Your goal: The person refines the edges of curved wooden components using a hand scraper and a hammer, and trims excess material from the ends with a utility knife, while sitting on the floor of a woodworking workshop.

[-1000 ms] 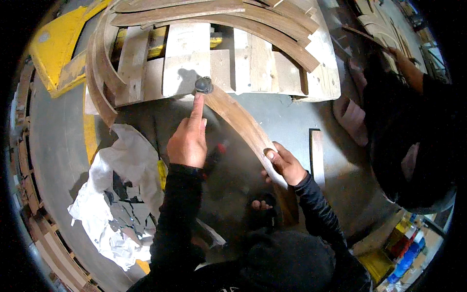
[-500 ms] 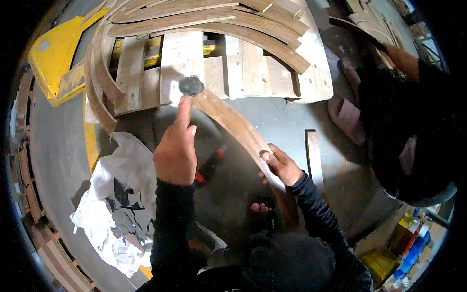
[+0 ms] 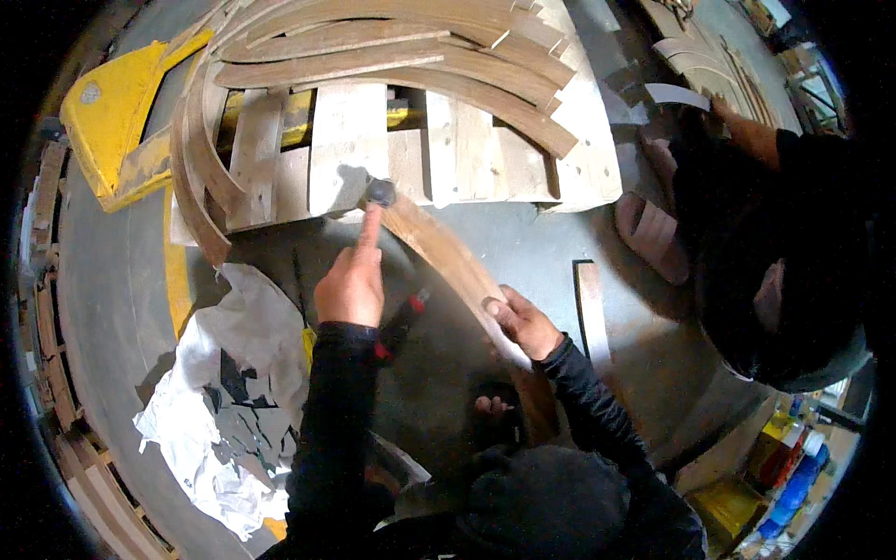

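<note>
My right hand (image 3: 527, 325) grips a long, curved wooden strip (image 3: 441, 245), thumb on top and fingers beneath. The strip slants from the pallet's near edge down toward my body. At its far end, my left hand (image 3: 351, 285) has the index finger stretched out and the other fingers curled in. A small dark, rounded piece (image 3: 381, 192) sits at that fingertip, beside the strip's end. What the curled fingers hold, if anything, is hidden.
A wooden pallet (image 3: 347, 154) bears several curved strips (image 3: 504, 103). Left are a yellow metal frame (image 3: 110, 140) and a crumpled white sack (image 3: 245, 299). A red-and-black object (image 3: 401, 322) and a short strip (image 3: 592, 308) lie on the floor. Another person (image 3: 775, 261) works at right.
My left hand and the dark piece have shifted slightly toward me and to the right. My right hand keeps its grip on the strip. The other person's strip has turned.
</note>
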